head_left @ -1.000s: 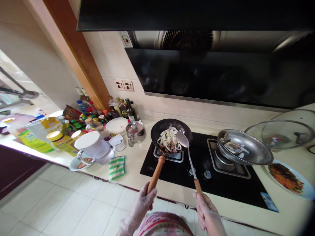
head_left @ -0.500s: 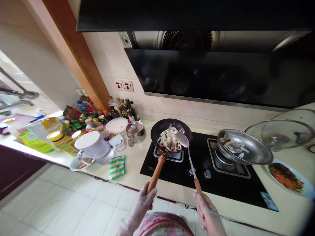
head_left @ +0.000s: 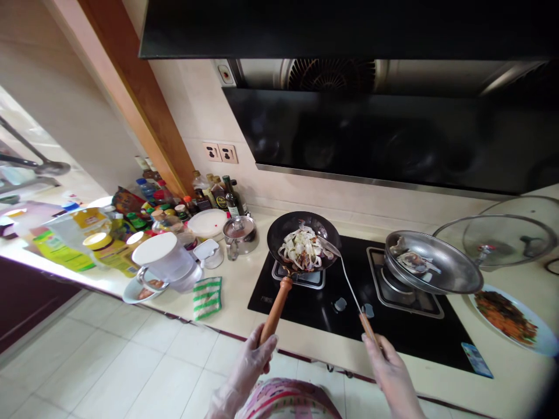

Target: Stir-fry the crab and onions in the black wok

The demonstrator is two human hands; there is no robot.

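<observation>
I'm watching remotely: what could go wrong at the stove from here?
The pale sliced food heaped in the black wok, which the left hand holds by its wooden handle, could spill if the spatula in the right hand pushes it over the rim. The tilted steel bowl on the other burner might slide.

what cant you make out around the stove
head view:
food in the wok: lower layer hidden by pale strips on top
tilted steel bowl: contents partly hidden by its rim
bottles: labels too small to read
glass lid: cut off by the right edge
</observation>
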